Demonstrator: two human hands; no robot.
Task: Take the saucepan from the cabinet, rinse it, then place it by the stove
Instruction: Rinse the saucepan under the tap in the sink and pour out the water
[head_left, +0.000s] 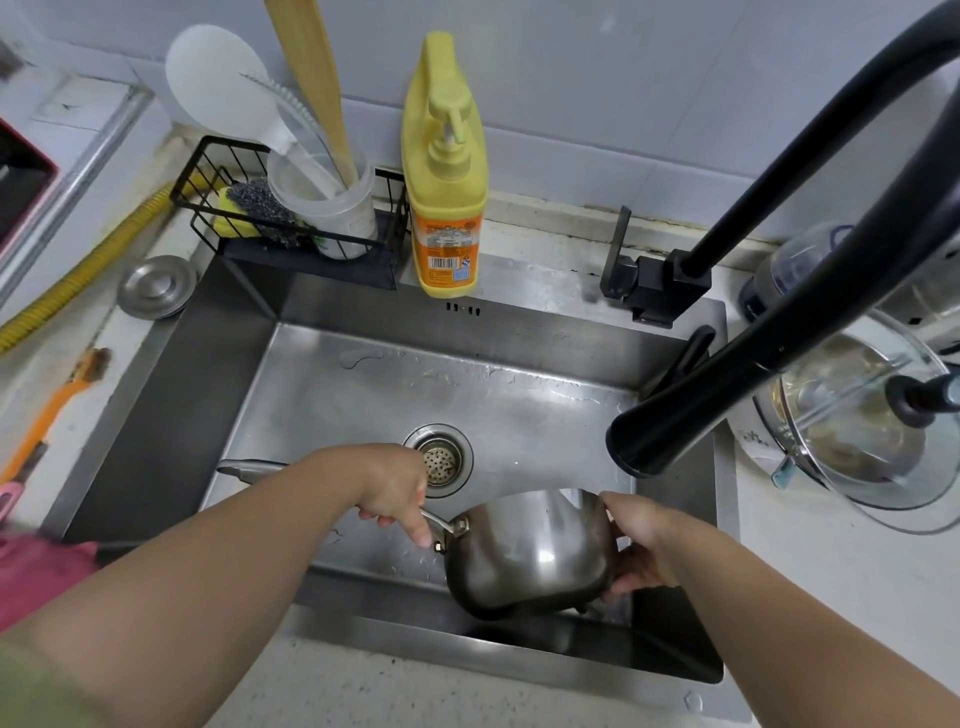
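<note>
A small steel saucepan (530, 553) hangs over the front part of the steel sink (363, 384), tipped so its outer wall and base face me. My left hand (397, 493) grips its thin handle just behind the rivets. My right hand (636, 545) cups the pan's right side, fingers wrapped under the rim. The pan's inside is hidden. The black faucet spout (649, 441) ends above and to the right of the pan; no water stream shows.
A yellow soap bottle (447, 176) and a black wire caddy (291, 218) with utensils stand behind the sink. A glass-lidded pot (857, 415) sits right. A drain strainer (441, 462), a steel lid (156, 286) and an orange brush (47, 415) lie left.
</note>
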